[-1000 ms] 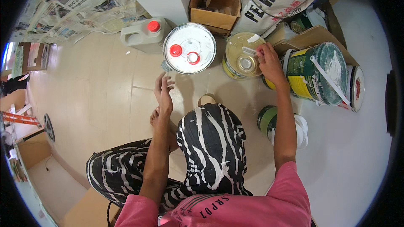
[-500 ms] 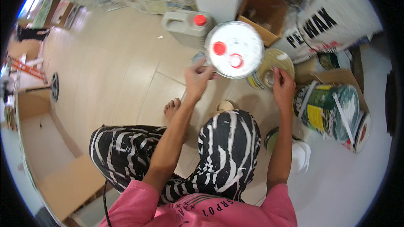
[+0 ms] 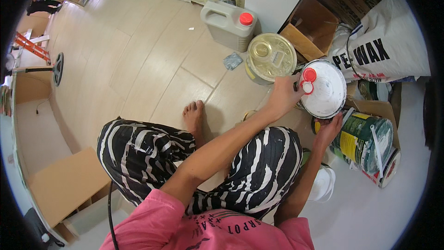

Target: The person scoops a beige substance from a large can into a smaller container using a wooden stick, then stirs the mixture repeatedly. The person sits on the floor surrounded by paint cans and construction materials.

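Observation:
A round white-topped can [image 3: 329, 93] with a dark rim is held between my hands, right of my knees. On its top are a red cap [image 3: 310, 74] and, touching it, a red ring with a white centre [image 3: 306, 87]. My left hand [image 3: 284, 96] is closed at the can's left rim, its fingertips against the red ring. Below, my right hand [image 3: 327, 132] grips the can's near edge, with some fingers hidden underneath. Just left of it stands a can with a clear yellowish lid [image 3: 273, 55].
A grey jug with a red cap [image 3: 229, 25] stands beyond the cans. An open wooden box [image 3: 310, 30] and a white sack [image 3: 384, 48] lie at the far right. Nearer are green pails [image 3: 363, 136] and a white pail [image 3: 322, 185]. A small grey packet [image 3: 232, 61] lies on the floor.
The white-topped can has moved right and nearer, uncovering the yellowish-lidded can. My left hand has gone right with it; my right hand has left the yellowish-lidded can and taken the white-topped can's near edge.

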Motion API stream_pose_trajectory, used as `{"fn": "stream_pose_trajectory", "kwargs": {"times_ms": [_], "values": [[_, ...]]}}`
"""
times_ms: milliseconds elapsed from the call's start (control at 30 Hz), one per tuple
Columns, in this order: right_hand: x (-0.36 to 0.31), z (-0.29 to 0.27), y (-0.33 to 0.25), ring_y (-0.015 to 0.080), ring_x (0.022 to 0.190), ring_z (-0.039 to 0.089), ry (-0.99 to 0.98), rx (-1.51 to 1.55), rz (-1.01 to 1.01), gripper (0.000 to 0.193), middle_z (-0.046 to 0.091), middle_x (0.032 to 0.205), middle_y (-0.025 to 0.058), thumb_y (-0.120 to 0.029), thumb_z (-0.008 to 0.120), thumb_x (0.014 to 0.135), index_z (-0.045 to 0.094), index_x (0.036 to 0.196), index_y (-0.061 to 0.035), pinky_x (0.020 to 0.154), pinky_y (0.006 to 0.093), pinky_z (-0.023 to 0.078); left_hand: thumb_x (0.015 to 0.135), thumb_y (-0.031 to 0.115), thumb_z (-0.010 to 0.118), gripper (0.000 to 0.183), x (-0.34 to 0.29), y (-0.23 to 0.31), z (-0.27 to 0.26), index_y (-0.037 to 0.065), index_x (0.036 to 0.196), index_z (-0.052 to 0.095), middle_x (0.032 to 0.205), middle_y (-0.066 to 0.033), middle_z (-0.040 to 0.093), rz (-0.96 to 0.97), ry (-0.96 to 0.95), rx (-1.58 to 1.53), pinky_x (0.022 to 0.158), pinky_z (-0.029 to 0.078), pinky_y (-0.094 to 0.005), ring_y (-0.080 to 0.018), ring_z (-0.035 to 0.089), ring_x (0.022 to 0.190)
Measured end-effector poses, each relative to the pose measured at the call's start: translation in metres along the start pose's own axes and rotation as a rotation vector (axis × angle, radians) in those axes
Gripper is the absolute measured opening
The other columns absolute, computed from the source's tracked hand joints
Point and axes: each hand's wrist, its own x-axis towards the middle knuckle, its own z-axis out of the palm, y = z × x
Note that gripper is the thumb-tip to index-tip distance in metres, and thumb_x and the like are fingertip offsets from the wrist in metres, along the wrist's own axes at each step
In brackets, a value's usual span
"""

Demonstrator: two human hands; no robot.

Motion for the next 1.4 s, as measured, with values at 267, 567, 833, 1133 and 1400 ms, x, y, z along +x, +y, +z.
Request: {"fn": "stream_pose_trajectory", "kwargs": {"times_ms": [267,567,833,1133,1400], "values": [[0.037,-0.050,0.028,0.0179,0.082,0.068,0.052,-0.487,-0.159,0.037,0.069,0.101,0.0111,-0.033,0.054,0.112,0.066,0.119,0.0004,0.064,0.0301,0.055,0.092,0.012,0.071,0.027,0.016,-0.011,0.029,-0.005,0.112,0.075,0.076,-0.0231,0.072,0.093,-0.002,0.104,0.063,0.054,-0.0423,-0.0355,0.070,0.065],[-0.001,0.056,-0.053,0.0210,0.089,0.064,-0.194,-0.650,-0.636,0.019,0.065,0.100,0.0103,-0.005,0.070,0.097,0.074,0.115,-0.0010,0.082,0.0329,0.052,0.079,0.008,0.072,0.046,-0.127,-0.164,-0.038,0.001,0.123,0.069,0.115,-0.0203,0.066,-0.082,0.169,0.282,0.098,0.053,-0.0417,-0.0350,0.064,0.108],[0.066,0.158,-0.030,0.0335,0.112,0.060,-1.055,-1.105,-0.987,0.036,0.066,0.112,0.0117,0.001,0.072,0.083,0.077,0.118,-0.0085,0.098,0.0455,0.051,0.069,0.005,0.068,0.089,-0.186,-0.198,-0.038,0.003,0.154,0.045,0.141,-0.0248,0.054,-0.218,-0.226,0.188,0.117,0.043,-0.0469,-0.0440,0.051,0.133],[0.082,0.172,-0.036,0.0348,0.113,0.059,-1.252,-1.133,-1.014,0.015,0.065,0.115,0.0126,-0.009,0.075,0.086,0.071,0.100,-0.0027,0.097,0.0448,0.050,0.062,0.001,0.068,0.095,-0.192,-0.212,-0.047,-0.001,0.154,0.044,0.146,-0.0261,0.052,-0.264,-0.211,0.053,0.119,0.042,-0.0455,-0.0458,0.051,0.136],[0.077,0.188,-0.036,0.0361,0.114,0.058,-1.261,-1.197,-1.247,0.017,0.062,0.116,0.0132,-0.011,0.067,0.095,0.065,0.111,-0.0038,0.097,0.0494,0.047,0.055,0.019,0.089,0.104,-0.185,-0.228,-0.028,0.005,0.149,0.048,0.145,-0.0182,0.055,-0.072,-0.145,0.351,0.114,0.044,-0.0473,-0.0394,0.051,0.132]]}}
